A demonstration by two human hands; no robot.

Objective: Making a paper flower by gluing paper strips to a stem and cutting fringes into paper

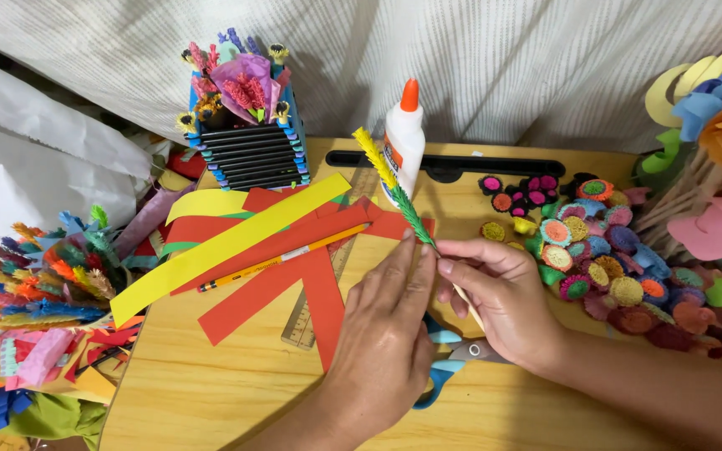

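Both hands' fingers (422,255) pinch yellow-green paper stem (394,194) — striped box (252,154) behind w/ paper flowers (240,79).

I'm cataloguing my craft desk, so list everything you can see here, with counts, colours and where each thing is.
stick: one, fringed yellow and green, held at centre
glue bottle: one, white with orange cap, behind the stick
paper strips: several, red and yellow, centre left
pencil: one, orange, lying on the strips
ruler: one, clear, under the strips
scissors: one pair, blue handles, under the hands
box: one, blue and black, holding paper flowers, top centre
paper rosettes: many, mixed colours, right
fringed sticks: many, mixed colours, left
table: one, light wood
left hand: touching the stick
right hand: gripping the stick's bare end
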